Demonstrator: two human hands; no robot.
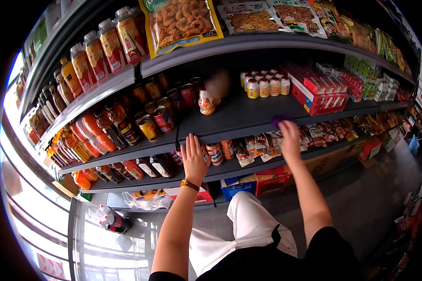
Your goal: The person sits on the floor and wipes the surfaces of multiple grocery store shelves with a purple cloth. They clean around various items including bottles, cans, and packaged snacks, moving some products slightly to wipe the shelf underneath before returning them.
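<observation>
My left hand [194, 158] lies with its fingers spread against the front edge of the dark middle shelf [211, 132], with nothing held. Farther right, my right hand [289, 137] is at the same shelf's edge; a blurred purple thing [280, 120] shows at its fingertips, held or touched. Between and behind the hands stands a small bottle [206, 102] with a patterned wrap. A blurred pale shape [218, 84] is just behind it. Small white bottles with red caps [264, 87] stand in rows behind my right hand, left of a red carton [313, 95].
Drink cans [149, 128] and plastic drink bottles [122, 123] fill the shelf's left part. The upper shelf [267, 40] holds snack bags [184, 21] and bottles. Below are packaged snacks [262, 145] and boxes [238, 186]. Bottles in plastic wrap [114, 221] are on the floor at lower left.
</observation>
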